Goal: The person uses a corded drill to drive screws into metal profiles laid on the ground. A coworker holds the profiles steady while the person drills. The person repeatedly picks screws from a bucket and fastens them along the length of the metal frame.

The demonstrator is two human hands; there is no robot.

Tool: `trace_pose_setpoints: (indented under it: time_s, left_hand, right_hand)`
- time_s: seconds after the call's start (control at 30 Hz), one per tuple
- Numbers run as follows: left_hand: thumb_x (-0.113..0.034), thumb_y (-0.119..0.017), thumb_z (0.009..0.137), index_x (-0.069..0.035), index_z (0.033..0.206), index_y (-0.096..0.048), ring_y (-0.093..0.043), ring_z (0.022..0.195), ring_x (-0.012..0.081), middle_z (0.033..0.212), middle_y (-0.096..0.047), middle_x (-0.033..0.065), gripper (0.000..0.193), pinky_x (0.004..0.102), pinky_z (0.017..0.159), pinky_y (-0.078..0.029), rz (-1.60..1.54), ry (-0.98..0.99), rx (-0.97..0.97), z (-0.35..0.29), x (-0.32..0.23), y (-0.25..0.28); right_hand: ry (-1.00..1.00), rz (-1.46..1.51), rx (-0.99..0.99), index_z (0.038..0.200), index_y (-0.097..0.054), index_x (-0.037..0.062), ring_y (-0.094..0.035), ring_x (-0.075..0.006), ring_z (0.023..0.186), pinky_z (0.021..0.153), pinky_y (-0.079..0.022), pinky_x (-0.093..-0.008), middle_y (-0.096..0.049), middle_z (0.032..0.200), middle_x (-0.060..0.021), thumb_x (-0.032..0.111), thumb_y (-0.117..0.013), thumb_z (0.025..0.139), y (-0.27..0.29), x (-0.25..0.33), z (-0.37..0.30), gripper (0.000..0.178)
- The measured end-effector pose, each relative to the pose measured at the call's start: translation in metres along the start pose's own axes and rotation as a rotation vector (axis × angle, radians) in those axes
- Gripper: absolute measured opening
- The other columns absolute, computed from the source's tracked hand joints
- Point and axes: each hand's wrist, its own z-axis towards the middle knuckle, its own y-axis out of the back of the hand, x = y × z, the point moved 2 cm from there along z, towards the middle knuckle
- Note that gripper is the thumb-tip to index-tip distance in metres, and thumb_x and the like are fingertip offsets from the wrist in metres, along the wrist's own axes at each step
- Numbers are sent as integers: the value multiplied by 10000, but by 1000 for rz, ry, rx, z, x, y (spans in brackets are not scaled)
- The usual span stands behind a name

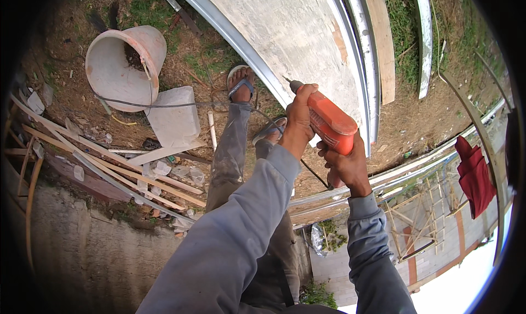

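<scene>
Both of my hands are on an orange power drill [333, 121] with a dark chuck and a thin bit. My left hand [298, 117] wraps round its front part, just behind the chuck. At the back, my right hand [349, 163] grips the handle, fingers curled round it. The bit points up and to the left, over a pale, worn board [274, 21] near its metal-edged left side [222, 32]. Whether the tip touches the board I cannot tell. A dark power cord [315, 174] runs behind my left forearm and off across the ground to the left.
A dirty white bucket [104, 67] lies tipped at the upper left, beside a pale block [172, 117]. Wooden strips [126, 171] and rubble lie along a concrete surface. Further planks [379, 40] and metal strips [361, 35] lie right of the board. Dark red cloth [474, 177] hangs at right.
</scene>
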Motion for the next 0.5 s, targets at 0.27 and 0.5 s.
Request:
trace_pose_setpoints:
  time_s: [0.27, 0.5]
  left_hand:
    - [-280, -697, 863, -112, 938, -590, -620, 685, 190, 795, -605, 44, 213, 348, 642, -535, 1, 4, -24, 4, 0, 5]
    - [-270, -693, 864, -116, 935, -597, -623, 712, 184, 805, -607, 41, 195, 345, 670, -535, 6, -4, -23, 0, -6, 8]
  right_hand:
    - [-27, -20, 2, 1284, -523, 0, -641, -139, 761, 624, -527, -279, -681, 944, -98, -46, -641, 719, -1, -4, 1, 580]
    - [7, -42, -36, 1258, -528, 5, -641, -147, 807, 684, -532, -288, -666, 963, -91, -38, -650, 713, -11, -12, 2, 561]
